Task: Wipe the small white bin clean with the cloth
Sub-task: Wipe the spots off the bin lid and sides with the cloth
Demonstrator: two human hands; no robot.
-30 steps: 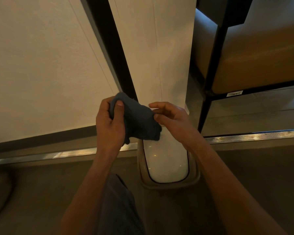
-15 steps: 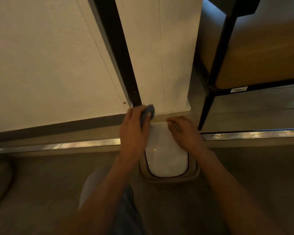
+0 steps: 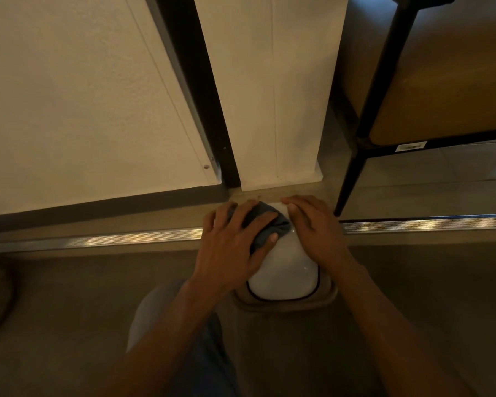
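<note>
Your left hand (image 3: 232, 247) has come down and is pressing the dark cloth (image 3: 265, 224) on the small white bin's (image 3: 284, 276) lid, fingers spread. Your right hand (image 3: 315, 230) is lying flat beside it. No writing is readable on the chair's (image 3: 441, 90) label (image 3: 410, 145).

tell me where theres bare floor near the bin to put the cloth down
Bare floor lies right of the small white bin, below the metal floor strip, and left of it toward the dark cable. It is crowded on the lid, where the left hand presses the dark blue cloth beside the right hand.
</note>
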